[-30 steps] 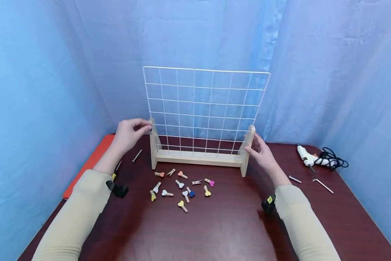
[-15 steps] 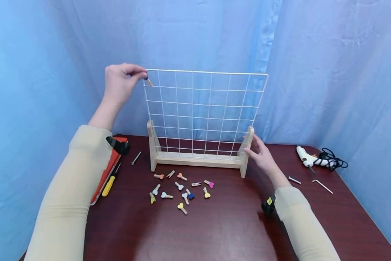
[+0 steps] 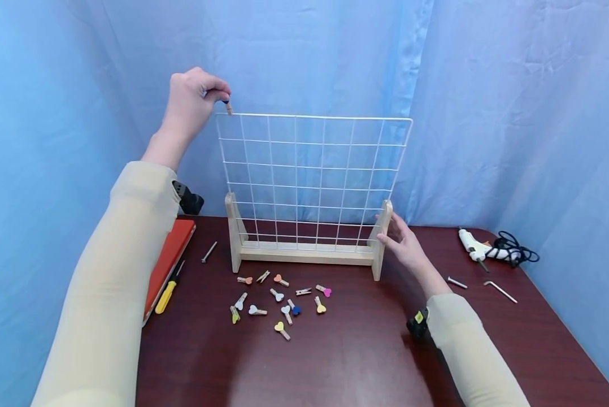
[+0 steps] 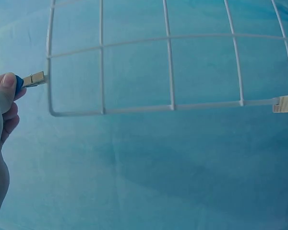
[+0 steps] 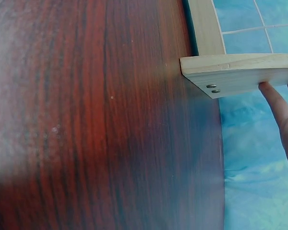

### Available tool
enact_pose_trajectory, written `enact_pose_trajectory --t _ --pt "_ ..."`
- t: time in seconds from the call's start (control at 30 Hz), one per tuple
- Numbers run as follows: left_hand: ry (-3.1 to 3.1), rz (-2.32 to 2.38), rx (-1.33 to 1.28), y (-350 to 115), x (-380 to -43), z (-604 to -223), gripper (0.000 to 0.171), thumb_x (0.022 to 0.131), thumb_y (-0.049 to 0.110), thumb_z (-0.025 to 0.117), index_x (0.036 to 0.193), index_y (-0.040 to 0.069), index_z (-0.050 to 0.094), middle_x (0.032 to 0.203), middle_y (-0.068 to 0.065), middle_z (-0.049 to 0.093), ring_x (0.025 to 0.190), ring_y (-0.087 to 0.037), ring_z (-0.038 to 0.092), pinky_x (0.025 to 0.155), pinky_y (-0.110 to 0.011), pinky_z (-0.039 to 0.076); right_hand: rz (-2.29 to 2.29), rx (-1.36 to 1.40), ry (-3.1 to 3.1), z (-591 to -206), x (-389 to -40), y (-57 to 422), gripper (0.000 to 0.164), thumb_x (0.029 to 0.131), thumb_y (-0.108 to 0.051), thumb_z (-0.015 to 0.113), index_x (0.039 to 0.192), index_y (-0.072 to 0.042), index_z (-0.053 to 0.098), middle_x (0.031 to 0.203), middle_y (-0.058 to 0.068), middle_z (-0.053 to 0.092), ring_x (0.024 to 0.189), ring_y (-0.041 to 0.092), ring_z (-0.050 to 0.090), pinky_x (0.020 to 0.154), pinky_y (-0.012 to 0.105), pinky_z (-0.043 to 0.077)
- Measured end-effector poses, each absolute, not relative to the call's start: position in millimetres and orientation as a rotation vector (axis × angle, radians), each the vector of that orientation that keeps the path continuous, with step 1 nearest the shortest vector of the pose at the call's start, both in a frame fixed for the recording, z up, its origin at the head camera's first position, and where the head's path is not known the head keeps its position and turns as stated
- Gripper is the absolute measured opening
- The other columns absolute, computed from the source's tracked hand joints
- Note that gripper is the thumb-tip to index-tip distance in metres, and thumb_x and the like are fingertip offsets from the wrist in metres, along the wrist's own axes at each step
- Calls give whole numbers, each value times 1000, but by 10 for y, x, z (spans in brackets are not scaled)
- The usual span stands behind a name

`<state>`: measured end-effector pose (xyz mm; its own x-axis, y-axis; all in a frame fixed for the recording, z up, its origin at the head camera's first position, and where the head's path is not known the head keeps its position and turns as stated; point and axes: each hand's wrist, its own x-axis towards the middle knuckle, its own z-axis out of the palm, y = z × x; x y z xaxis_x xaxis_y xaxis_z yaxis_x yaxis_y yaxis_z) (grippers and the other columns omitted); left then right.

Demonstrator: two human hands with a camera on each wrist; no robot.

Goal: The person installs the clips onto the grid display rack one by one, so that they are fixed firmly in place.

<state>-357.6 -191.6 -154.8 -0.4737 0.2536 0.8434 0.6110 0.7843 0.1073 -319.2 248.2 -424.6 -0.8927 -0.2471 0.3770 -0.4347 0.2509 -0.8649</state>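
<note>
My left hand (image 3: 195, 99) pinches a small wooden clothespin (image 4: 34, 78) by its blue-topped end. The clothespin's tip is right at the top wire of a white wire grid (image 3: 295, 116), close to its left corner. That grid stands upright in a pale wooden stand (image 3: 304, 256) on the table. My right hand (image 3: 408, 246) grips the stand's right upright (image 3: 381, 243), thumb at its front and fingers behind. In the right wrist view, fingertips touch the upright's outer face (image 5: 240, 81), near two screw heads.
Several heart-topped clothespins (image 3: 257, 311) lie scattered before the stand on the dark red table (image 3: 345, 350). At left are a red case (image 3: 174, 249), a yellow-handled screwdriver (image 3: 166, 297) and a bolt (image 3: 209, 252). A glue gun (image 3: 472, 246), another bolt (image 3: 457, 282) and a hex key (image 3: 501, 292) lie right.
My left hand has risen with the clothespin from beside the left upright to the grid's top left corner. The right hand stays on the right upright.
</note>
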Motion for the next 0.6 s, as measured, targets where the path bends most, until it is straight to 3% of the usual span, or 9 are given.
enact_pose_trajectory --t 0.4,0.6 --pt "-2124 -494 -617 -1989 -3586 -1590 24 80 27 61 85 6 72 81 -9 68 76 -21 55 76 -32 41 1705 642 -2347 -4219 -3219 2455 63 87 -7 56 140 -21 25 136 20 37 119 33 40 80 14 41" --pt "-2230 -603 -545 -2010 -3527 -1599 29 82 30 59 104 13 68 97 -6 66 89 -18 58 79 -32 44 1695 644 -2347 -4210 -3226 2443 63 87 -6 56 140 -20 25 136 23 36 118 33 41 80 15 42"
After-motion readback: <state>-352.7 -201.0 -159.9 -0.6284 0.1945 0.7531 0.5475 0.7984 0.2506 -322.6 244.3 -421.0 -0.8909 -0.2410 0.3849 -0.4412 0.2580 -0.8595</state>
